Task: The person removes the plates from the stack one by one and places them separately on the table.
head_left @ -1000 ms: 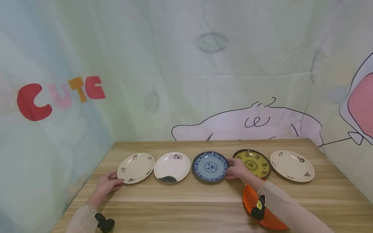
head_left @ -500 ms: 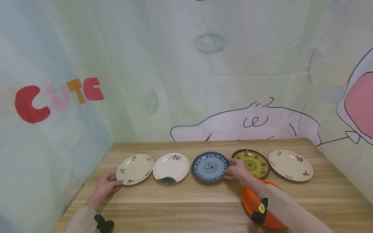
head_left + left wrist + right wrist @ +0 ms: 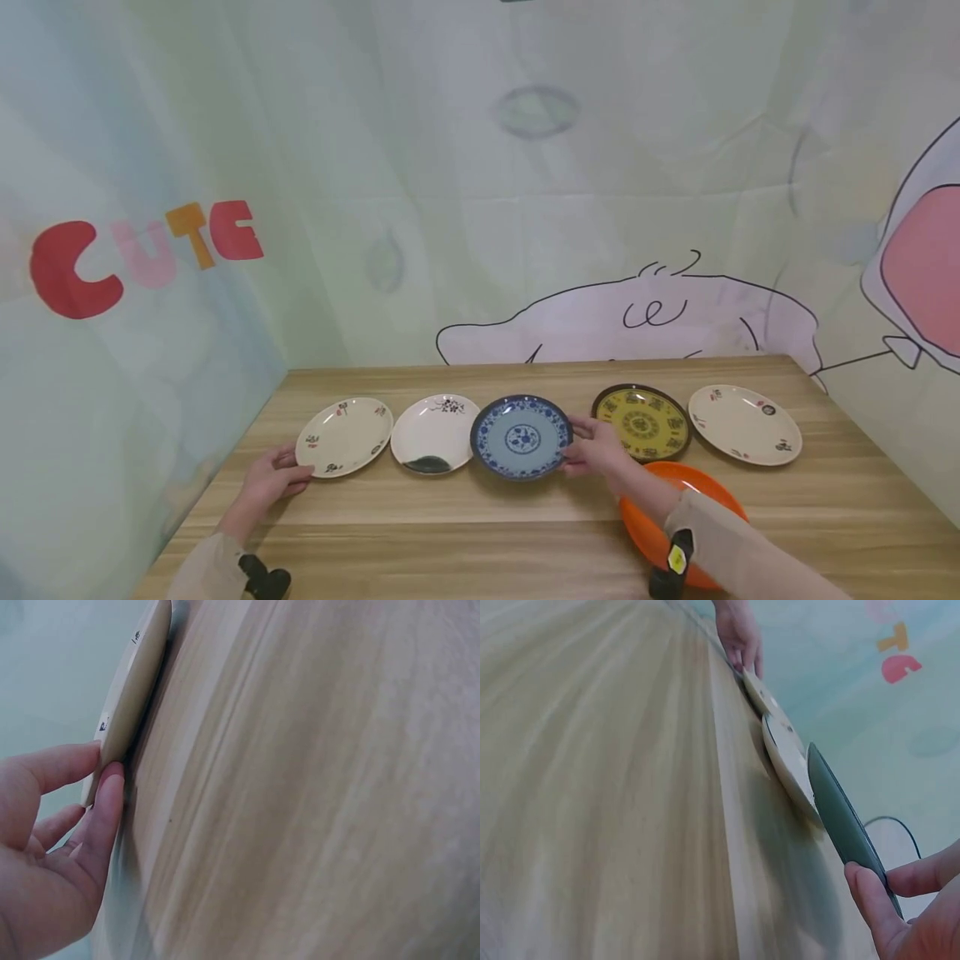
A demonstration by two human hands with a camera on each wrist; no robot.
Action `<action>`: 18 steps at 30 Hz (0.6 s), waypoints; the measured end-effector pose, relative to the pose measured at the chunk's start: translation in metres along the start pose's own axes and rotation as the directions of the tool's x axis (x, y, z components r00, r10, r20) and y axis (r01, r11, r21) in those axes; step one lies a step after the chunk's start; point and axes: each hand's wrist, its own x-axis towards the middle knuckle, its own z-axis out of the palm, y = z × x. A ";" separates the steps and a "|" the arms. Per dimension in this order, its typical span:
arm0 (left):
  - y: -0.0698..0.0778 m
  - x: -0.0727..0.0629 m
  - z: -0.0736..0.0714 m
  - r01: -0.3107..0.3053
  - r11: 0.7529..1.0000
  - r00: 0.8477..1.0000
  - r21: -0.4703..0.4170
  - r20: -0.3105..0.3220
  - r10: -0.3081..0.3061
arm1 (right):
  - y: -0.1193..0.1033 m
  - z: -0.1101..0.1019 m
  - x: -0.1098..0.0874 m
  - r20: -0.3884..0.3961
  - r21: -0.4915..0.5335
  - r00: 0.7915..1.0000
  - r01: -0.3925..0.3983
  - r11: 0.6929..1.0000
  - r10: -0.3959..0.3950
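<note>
My right hand [image 3: 600, 450] pinches the right rim of a blue plate [image 3: 522, 439] with a floral border. In the right wrist view that plate [image 3: 847, 817] is raised off the table, with a shadow below it. Its left edge overlaps a white plate [image 3: 435, 433] bearing a dark leaf and a blossom sprig. At the far left my left hand [image 3: 272, 479] grips the lower left rim of a cream plate [image 3: 345, 437] with small motifs. Thumb and fingers lie on either side of that plate's rim [image 3: 127, 697] in the left wrist view.
Right of the blue plate are a yellow-green plate [image 3: 642, 422] with a dark rim and another cream plate [image 3: 745, 425]. An orange plate [image 3: 645, 529] lies nearer, partly under my right forearm. The wooden table [image 3: 420, 550] meets a printed cloth backdrop [image 3: 450, 208] behind.
The blue plate has come up off the table and moved left in my right hand, now overlapping the white plate. My left hand stays at the cream plate. The view shifts slightly.
</note>
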 end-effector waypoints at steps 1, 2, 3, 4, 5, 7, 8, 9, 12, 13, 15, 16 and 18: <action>0.000 0.000 0.000 -0.002 1.000 1.000 0.000 0.001 0.002 | 0.001 0.003 -0.002 0.007 0.002 1.000 0.000 1.000 0.000; -0.001 0.000 -0.001 -0.004 1.000 1.000 0.002 0.003 0.004 | 0.002 0.007 -0.004 0.018 0.005 1.000 0.000 1.000 0.000; -0.001 0.000 -0.001 -0.007 1.000 1.000 0.002 0.004 0.007 | 0.002 0.010 -0.006 0.029 0.006 1.000 -0.001 1.000 0.001; -0.002 0.000 -0.001 -0.007 1.000 1.000 0.001 0.002 0.007 | 0.003 0.013 -0.008 0.043 0.009 0.999 -0.002 1.000 0.002; -0.002 0.000 -0.001 -0.008 1.000 1.000 -0.001 0.002 0.008 | 0.003 0.016 -0.010 0.059 0.007 0.998 -0.003 1.000 0.003; -0.003 0.000 -0.002 -0.010 1.000 1.000 0.000 0.003 0.010 | 0.003 0.022 -0.014 0.094 0.011 0.996 -0.002 1.000 0.001; -0.003 0.000 -0.002 -0.011 1.000 1.000 0.002 0.004 0.011 | 0.003 0.025 -0.016 0.115 0.011 0.993 -0.001 1.000 -0.001; -0.003 0.000 -0.002 -0.010 1.000 1.000 0.003 0.004 0.010 | 0.003 0.028 -0.018 0.134 0.014 0.991 0.000 1.000 -0.002; 0.000 -0.001 -0.001 -0.003 1.000 1.000 0.008 0.001 0.003 | 0.003 0.037 -0.025 0.182 0.020 0.983 0.006 1.000 -0.010; 0.001 -0.002 -0.001 -0.002 1.000 1.000 0.009 0.001 0.002 | 0.003 0.039 -0.027 0.195 0.022 0.981 0.003 1.000 -0.008; 0.002 -0.003 -0.001 0.006 1.000 1.000 0.003 -0.002 -0.006 | 0.004 0.045 -0.030 0.213 0.022 0.977 0.000 1.000 -0.005; 0.003 -0.003 0.000 0.010 1.000 1.000 -0.001 -0.002 -0.010 | 0.005 0.047 -0.032 0.224 0.024 0.975 0.000 1.000 -0.005; 0.002 -0.003 -0.001 0.013 1.000 1.000 -0.004 -0.002 -0.013 | 0.008 0.053 -0.035 0.238 0.028 0.971 -0.009 1.000 0.002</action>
